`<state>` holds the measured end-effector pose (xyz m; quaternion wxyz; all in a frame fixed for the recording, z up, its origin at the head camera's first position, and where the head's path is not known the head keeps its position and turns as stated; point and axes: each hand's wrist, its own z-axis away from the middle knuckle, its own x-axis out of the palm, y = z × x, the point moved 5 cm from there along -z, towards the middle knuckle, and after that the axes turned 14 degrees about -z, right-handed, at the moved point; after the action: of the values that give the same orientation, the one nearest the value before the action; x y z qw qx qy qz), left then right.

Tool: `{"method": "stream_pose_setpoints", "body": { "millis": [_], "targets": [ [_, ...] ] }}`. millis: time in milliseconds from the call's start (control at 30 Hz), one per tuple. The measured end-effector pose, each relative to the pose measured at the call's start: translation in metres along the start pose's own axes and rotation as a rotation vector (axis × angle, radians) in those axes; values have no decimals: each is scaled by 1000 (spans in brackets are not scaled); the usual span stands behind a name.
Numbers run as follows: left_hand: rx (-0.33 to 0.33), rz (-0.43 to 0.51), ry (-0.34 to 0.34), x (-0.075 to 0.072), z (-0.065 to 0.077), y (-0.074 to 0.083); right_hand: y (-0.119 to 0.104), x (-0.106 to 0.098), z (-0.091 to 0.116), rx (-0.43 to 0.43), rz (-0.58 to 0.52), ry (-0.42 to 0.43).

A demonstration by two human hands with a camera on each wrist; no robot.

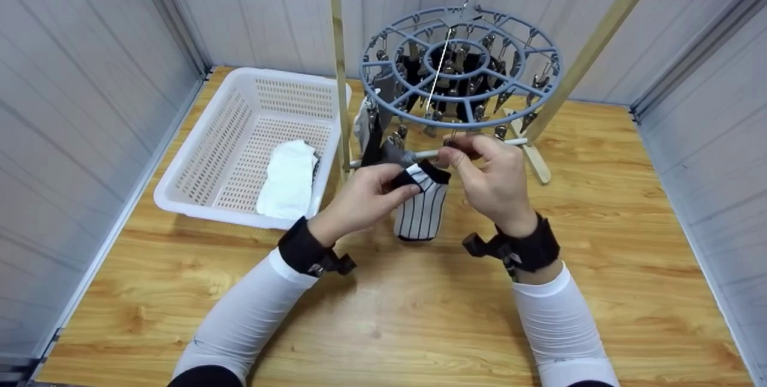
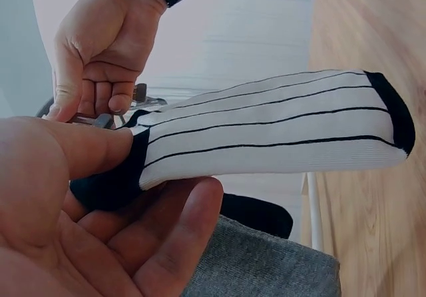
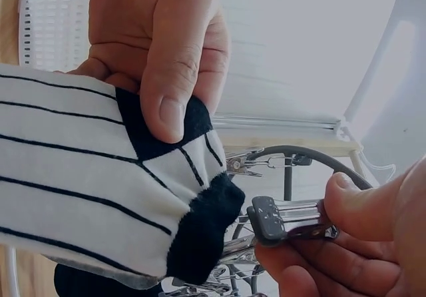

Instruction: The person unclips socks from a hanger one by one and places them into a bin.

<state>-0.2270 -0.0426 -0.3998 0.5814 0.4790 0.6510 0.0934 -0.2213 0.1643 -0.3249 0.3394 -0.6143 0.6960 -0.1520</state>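
A white sock (image 1: pixel 421 219) with thin black stripes and black cuff, heel and toe hangs toe down below the round hanger. My left hand (image 1: pixel 374 198) pinches it between thumb and fingers at the heel, near the cuff. With thumb and fingers, my right hand (image 1: pixel 494 177) grips a metal clip (image 3: pixel 286 218) of the hanger. In the right wrist view, the clip's grey pads are right beside the sock's black cuff (image 3: pixel 206 230). A grey sock (image 2: pixel 266 264) hangs just behind the striped one.
The blue-grey round hanger (image 1: pixel 458 125) carries several metal clips and some dark socks (image 1: pixel 473 63). A wooden stand (image 1: pixel 338 69) with a white crossbar holds it. To the left, a white basket (image 1: pixel 204 212) contains white folded cloth (image 1: pixel 287 180). Pale panels enclose the wooden table (image 1: pixel 383 327).
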Motion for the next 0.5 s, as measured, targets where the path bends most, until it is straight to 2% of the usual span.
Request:
{"method": "stream_pose_setpoints", "body": {
  "millis": [267, 500],
  "targets": [
    [-21, 31, -23, -2, 0, -1, 0, -3, -1, 2, -22, 3],
    [-25, 39, -40, -3, 0, 0, 0, -7, -2, 0, 11, 6]
  ]
}}
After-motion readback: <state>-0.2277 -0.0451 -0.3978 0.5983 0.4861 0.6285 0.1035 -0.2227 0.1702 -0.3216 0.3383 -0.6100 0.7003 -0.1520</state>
